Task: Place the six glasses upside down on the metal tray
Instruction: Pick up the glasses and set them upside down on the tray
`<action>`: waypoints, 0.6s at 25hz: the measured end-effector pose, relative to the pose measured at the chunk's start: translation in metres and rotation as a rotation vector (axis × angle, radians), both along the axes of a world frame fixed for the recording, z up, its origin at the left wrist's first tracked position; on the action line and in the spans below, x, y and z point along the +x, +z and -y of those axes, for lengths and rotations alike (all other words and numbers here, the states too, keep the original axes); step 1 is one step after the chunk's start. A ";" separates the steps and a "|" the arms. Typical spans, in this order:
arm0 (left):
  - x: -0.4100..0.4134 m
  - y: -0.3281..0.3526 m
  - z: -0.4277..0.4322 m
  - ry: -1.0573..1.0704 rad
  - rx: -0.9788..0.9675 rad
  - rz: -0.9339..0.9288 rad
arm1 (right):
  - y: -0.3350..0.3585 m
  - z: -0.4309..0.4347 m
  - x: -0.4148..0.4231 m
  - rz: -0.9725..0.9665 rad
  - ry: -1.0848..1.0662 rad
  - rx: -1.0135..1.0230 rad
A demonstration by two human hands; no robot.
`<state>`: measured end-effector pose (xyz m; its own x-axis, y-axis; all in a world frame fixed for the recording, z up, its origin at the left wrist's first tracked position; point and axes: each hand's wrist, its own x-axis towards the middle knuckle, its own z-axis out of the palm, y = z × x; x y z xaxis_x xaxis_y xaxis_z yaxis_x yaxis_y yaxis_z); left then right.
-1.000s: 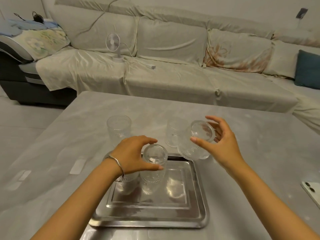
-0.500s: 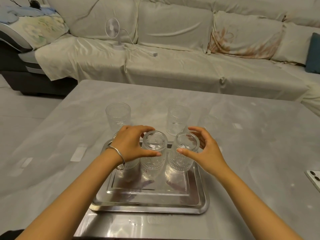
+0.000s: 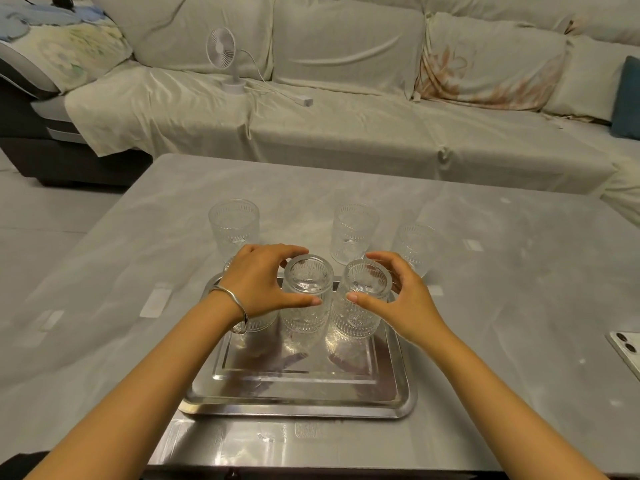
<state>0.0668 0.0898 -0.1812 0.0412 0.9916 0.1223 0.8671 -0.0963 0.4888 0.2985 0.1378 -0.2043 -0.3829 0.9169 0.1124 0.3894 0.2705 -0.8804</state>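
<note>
Our left hand (image 3: 263,282) covers most of a third glass (image 3: 258,323) on the tray (image 3: 298,400); we see only its lower band, so we cannot tell which way up it stands. The phone (image 3: 628,351) is cut off by the right edge, and the blue cushion (image 3: 628,98) too. Our forearms run out at the bottom edge

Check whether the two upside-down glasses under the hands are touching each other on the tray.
Cannot tell. In the head view the middle glass and the right glass stand very close on the metal tray, but clear glass hides any gap.
</note>
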 end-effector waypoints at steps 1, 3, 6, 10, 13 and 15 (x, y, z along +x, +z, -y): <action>0.000 0.000 0.000 -0.005 -0.004 -0.005 | 0.002 0.001 0.000 0.017 0.016 -0.006; -0.001 -0.001 0.000 -0.022 -0.015 -0.025 | 0.011 -0.005 0.004 0.015 -0.008 0.002; 0.000 -0.002 -0.001 -0.010 0.009 -0.037 | 0.032 -0.035 0.022 -0.044 -0.209 0.151; 0.003 -0.005 -0.006 0.032 0.056 0.000 | 0.019 -0.072 0.045 0.054 -0.326 0.020; 0.005 -0.006 -0.010 0.039 0.069 -0.011 | 0.000 -0.081 0.045 0.031 -0.327 -0.032; 0.005 -0.007 -0.011 0.044 0.068 -0.024 | -0.004 -0.086 0.044 0.001 -0.328 -0.008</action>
